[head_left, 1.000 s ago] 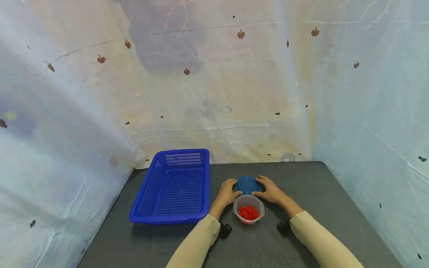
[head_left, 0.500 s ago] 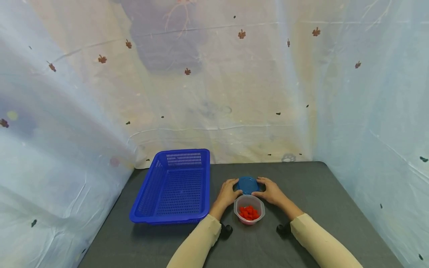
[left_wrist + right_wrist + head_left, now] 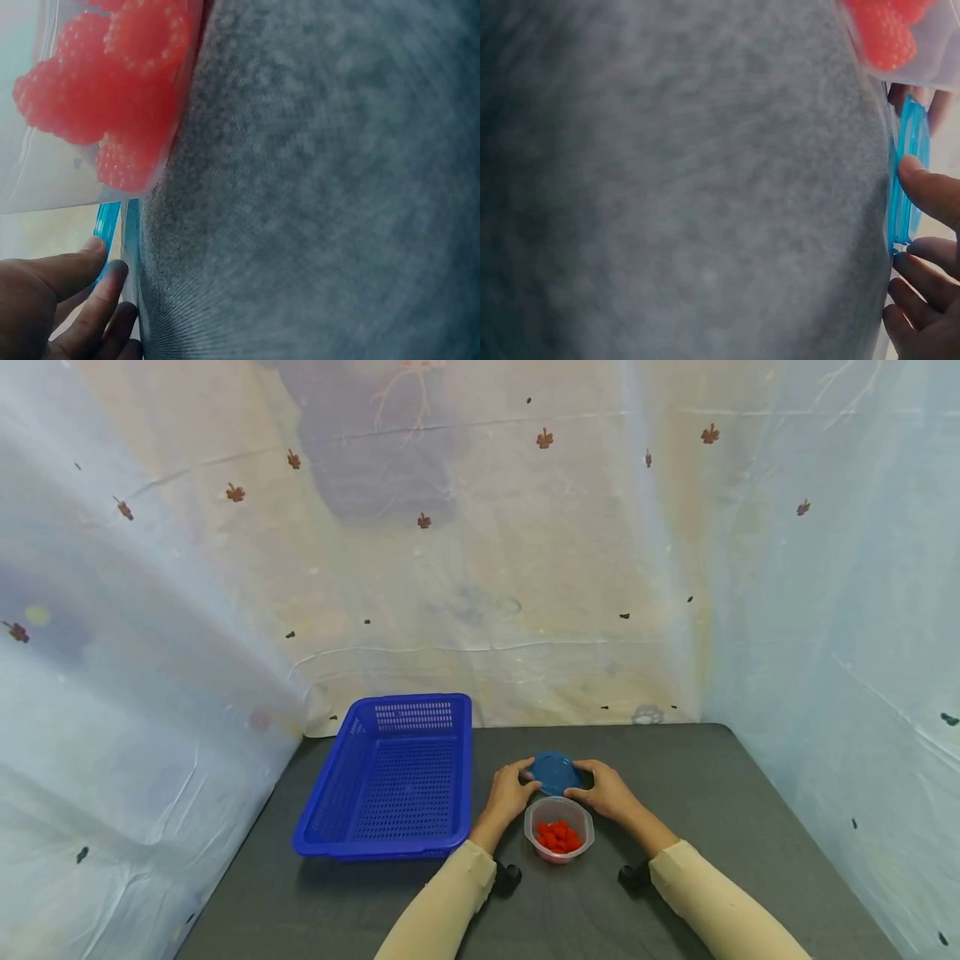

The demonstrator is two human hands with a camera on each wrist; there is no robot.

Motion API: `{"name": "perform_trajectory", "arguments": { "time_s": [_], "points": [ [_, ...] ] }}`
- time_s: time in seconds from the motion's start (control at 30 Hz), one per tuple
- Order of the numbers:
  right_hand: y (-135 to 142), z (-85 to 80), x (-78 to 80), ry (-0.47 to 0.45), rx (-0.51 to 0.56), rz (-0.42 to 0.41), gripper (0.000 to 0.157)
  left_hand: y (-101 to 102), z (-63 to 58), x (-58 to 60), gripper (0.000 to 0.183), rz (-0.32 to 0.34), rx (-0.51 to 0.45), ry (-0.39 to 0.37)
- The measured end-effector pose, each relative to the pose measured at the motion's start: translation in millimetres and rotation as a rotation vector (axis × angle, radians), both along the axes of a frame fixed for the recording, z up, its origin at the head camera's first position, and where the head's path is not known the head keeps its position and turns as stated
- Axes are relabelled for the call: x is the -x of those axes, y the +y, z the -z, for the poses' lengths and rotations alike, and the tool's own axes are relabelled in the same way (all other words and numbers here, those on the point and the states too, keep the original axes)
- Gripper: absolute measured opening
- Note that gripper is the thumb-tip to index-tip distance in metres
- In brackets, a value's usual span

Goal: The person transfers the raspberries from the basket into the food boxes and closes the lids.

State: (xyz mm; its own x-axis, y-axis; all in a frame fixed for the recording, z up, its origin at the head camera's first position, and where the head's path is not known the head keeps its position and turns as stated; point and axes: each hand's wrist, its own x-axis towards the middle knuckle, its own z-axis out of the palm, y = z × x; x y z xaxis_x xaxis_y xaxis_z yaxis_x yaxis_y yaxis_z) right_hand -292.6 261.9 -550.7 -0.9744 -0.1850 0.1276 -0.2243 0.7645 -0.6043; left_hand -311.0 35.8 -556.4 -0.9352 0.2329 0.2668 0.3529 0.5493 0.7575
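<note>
A round blue lid (image 3: 554, 774) is held between both hands, behind a clear plastic tub (image 3: 537, 812). From the left, my left hand (image 3: 507, 793) grips its edge with thumb and fingers. My right hand (image 3: 606, 789) does the same from the right. In the right wrist view the right thumb (image 3: 922, 184) presses on the rim of the lid, which is low over the grey surface. The tub is uncovered and holds several red raspberries (image 3: 112, 90); it stands upright, nearer to me than the lid.
A large blue plastic basket (image 3: 456, 777) stands left of the hands on the dark grey table (image 3: 675, 760). Patterned plastic sheeting (image 3: 480, 568) hangs behind the table and on both sides.
The lid has tilted slightly between the hands, and its far edge sits a little higher. The hands, tub and basket have hardly moved.
</note>
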Motion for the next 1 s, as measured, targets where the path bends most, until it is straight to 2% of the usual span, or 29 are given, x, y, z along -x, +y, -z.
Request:
{"name": "perform_trajectory", "arguments": {
  "time_s": [0.23,0.6,0.7,0.87,1.0],
  "points": [
    [-0.5,0.9,-0.1,0.003,0.025,-0.006,0.072,1.2,-0.1,-0.2,0.05,-0.004,-0.04,-0.009],
    [-3.5,-4.6,-2.1,-0.081,0.074,0.039,0.076,2.2,-8.3,-3.0,0.05,-0.003,-0.073,0.011],
    [-1.7,-7.1,-4.4,-0.044,0.113,0.047,0.075,3.1,-11.2,-3.3,0.05,0.008,-0.095,0.039],
    [1.1,-12.1,-8.2,0.037,0.22,0.03,0.066,2.1,-14.6,-5.2,0.051,-0.003,-0.137,0.033],
    [3.3,-14.8,-12.9,0.104,0.264,0.015,0.056,0.5,-17.9,-7.6,0.048,-0.014,-0.175,0.041]
  ]
}}
